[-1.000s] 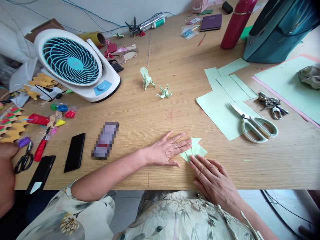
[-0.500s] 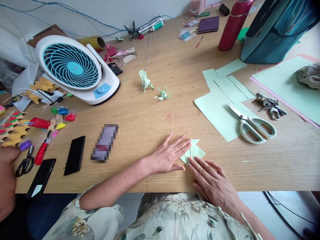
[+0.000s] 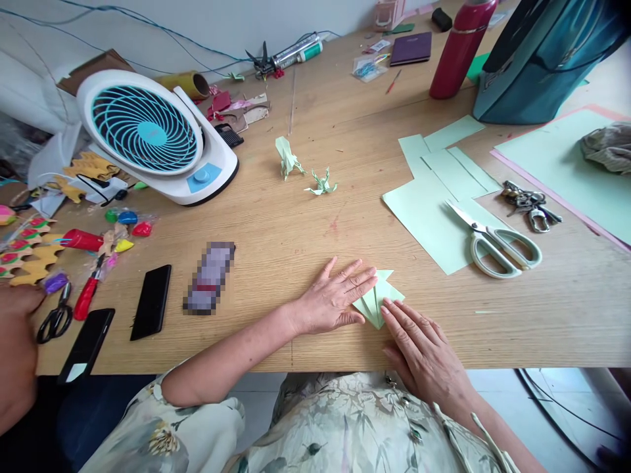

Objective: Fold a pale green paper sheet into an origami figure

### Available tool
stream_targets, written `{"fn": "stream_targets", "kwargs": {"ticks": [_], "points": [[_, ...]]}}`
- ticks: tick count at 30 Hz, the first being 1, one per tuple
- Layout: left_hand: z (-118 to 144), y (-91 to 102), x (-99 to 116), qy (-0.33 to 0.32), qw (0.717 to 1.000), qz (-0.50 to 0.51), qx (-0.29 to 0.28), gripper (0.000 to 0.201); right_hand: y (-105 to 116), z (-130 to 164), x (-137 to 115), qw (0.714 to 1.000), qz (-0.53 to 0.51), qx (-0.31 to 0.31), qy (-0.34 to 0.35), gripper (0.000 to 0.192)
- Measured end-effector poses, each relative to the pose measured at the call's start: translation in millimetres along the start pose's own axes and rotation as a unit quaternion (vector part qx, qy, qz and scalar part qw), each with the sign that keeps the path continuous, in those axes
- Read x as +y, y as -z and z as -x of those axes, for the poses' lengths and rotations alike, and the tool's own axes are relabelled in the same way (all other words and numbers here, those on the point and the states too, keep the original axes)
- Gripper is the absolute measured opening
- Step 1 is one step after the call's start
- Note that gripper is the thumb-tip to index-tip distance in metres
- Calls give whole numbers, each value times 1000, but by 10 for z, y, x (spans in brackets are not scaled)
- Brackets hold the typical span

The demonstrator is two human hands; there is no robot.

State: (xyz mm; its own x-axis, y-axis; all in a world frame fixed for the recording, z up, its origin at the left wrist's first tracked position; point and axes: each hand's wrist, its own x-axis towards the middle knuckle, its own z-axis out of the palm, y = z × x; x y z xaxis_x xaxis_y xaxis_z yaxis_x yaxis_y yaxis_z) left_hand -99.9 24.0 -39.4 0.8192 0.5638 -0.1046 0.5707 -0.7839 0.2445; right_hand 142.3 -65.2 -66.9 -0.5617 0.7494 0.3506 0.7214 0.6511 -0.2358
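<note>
A small folded piece of light green paper (image 3: 376,305) lies on the wooden table near its front edge. My left hand (image 3: 335,299) rests flat over its left side, fingers stretched out and thumb apart. From the right, my right hand (image 3: 419,341) lies with extended fingertips touching the paper's right side. Creases and pointed corners of the paper show between the two hands; its edges under the fingers are hidden. Farther back stand two folded green paper figures, a taller one (image 3: 287,157) and a spiky low one (image 3: 322,182).
Scissors (image 3: 495,246) lie on green paper sheets (image 3: 428,217) at the right, beside keys (image 3: 532,205). A red bottle (image 3: 463,49) and teal bag (image 3: 532,66) stand behind. Leftward are a fan (image 3: 152,131), phones (image 3: 150,302) and another person's arm (image 3: 17,348).
My right hand has shifted slightly right on the folded paper, so more of its lower point shows. My left hand stays on the paper's left side.
</note>
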Motion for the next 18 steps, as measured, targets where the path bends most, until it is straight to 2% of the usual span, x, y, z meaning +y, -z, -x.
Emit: {"fn": "stream_targets", "kwargs": {"ticks": [4, 8, 10, 12, 15, 18], "points": [[-1, -6, 24, 18, 1000, -3, -6, 85, 5, 1, -22, 1000, 18, -13, 3, 47], [1, 20, 81, 45, 999, 10, -3, 76, 16, 0, -37, 1000, 23, -17, 2, 43], [-28, 39, 122, 59, 998, 30, 21, 62, 20, -4, -36, 1000, 20, -17, 2, 43], [-99, 53, 172, 84, 993, 53, 69, 50, 21, -12, -33, 1000, 14, -16, 1, 43], [-268, 82, 241, 149, 974, 90, 143, 42, 19, -21, -30, 1000, -1, -16, -3, 43], [-435, 144, 258, 234, 950, 147, 146, 25, 29, -16, -29, 999, -34, -15, -13, 44]]}}
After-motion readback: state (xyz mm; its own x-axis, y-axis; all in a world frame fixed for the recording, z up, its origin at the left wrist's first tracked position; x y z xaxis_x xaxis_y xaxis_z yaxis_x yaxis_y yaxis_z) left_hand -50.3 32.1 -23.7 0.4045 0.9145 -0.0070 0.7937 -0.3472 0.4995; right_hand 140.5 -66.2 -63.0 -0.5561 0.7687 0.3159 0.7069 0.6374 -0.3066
